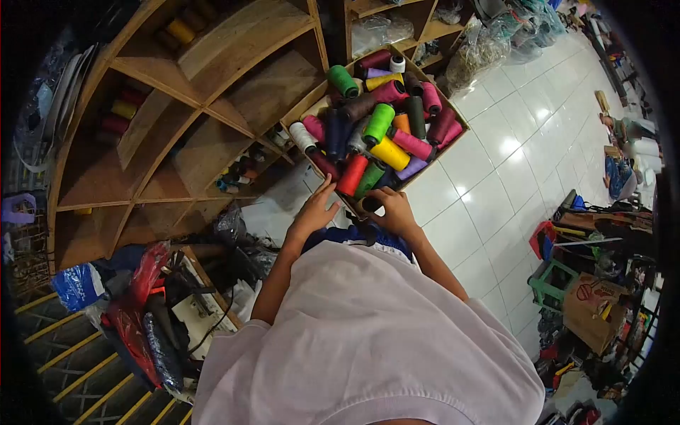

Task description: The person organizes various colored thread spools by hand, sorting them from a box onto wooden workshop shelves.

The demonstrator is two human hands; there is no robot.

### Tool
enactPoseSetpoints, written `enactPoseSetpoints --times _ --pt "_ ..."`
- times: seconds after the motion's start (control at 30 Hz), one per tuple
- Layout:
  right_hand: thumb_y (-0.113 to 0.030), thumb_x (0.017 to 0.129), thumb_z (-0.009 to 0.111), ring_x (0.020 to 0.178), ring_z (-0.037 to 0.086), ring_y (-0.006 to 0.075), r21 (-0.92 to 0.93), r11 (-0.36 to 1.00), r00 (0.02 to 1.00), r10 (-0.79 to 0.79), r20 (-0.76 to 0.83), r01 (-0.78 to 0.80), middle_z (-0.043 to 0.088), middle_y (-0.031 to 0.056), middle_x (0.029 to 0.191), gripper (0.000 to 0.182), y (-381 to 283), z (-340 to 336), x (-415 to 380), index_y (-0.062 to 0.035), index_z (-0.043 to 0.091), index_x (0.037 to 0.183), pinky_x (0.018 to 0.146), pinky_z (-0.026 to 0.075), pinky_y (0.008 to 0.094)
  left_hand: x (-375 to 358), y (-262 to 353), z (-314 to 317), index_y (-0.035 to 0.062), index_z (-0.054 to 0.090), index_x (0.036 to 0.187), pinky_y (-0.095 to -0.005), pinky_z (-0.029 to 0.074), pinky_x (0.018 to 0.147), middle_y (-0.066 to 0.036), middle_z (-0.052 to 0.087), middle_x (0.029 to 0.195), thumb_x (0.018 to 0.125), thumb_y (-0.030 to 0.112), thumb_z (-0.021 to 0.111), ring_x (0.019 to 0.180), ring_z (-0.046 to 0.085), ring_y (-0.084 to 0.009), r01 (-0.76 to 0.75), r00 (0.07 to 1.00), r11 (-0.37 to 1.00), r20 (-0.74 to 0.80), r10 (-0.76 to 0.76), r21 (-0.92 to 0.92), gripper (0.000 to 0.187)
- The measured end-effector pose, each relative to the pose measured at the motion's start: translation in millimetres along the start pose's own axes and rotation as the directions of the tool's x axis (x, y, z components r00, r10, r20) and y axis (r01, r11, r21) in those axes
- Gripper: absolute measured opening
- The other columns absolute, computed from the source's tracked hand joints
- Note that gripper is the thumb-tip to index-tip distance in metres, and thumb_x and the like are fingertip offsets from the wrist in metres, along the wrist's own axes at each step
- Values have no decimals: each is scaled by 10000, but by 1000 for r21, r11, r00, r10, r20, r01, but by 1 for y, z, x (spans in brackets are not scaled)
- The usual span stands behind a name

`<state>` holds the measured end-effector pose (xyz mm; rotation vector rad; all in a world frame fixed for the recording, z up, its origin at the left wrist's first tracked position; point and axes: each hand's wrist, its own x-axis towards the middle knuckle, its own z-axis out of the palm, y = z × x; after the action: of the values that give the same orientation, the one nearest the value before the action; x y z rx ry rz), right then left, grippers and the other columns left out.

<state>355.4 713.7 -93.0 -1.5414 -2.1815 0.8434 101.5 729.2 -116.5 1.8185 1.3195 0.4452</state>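
Note:
A box (454,140) heaped with thread spools in many colours is in front of my body. My left hand (314,211) is at its near left corner, thumb and fingers apart, fingertips close to a dark maroon spool (324,164) and a red spool (352,175). At the near corner, my right hand (397,214) has its fingers curled round a dark thread spool (371,204), whose round end faces up. A dark green spool (370,178) lies just beyond it. Bright green (380,122) and yellow (389,153) spools rest on top of the heap.
A wooden shelf unit (205,106) with compartments stands at left, some holding spools. White floor tiles (496,205) extend to the right. Plastic bags (485,53) sit at the back. A green stool (552,283) and a cardboard box (593,312) stand among clutter at right.

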Motion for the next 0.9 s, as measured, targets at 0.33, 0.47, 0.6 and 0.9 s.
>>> enactPoseSetpoints --times 0.33,0.47,0.6,0.9 --pt "-168 743 802 833 657 249 396 917 958 144 -248 -35 622 144 915 415 -37 -29 13 18 596 1052 753 530 339 -17 4 6 107 438 1416 -430 301 1132 -245 241 1539 884 171 670 1417 283 -407 -14 989 997 -146 2 -81 585" --pt "-104 828 744 815 585 134 646 761 924 200 -326 62 588 62 951 348 -55 -25 29 -13 529 1086 744 489 263 -18 7 -6 127 425 1432 -362 409 1031 -144 438 1423 932 277 656 1297 442 -260 117 993 914 55 -104 -387 571" --pt "3 852 687 929 556 110 846 523 965 155 -211 101 509 35 1017 317 -83 -13 51 -30 470 1081 821 482 255 -30 39 -43 121 455 1407 -302 462 880 -39 573 1288 995 379 549 1131 545 -148 245 969 669 200 -145 -702 495" --pt "-31 787 759 923 663 160 803 594 986 -158 50 55 657 88 1055 440 -134 49 97 -42 541 1170 739 544 276 -67 16 -83 17 606 1148 -235 481 783 -17 619 1019 948 246 651 906 594 -83 -82 846 649 -397 -356 -756 308"
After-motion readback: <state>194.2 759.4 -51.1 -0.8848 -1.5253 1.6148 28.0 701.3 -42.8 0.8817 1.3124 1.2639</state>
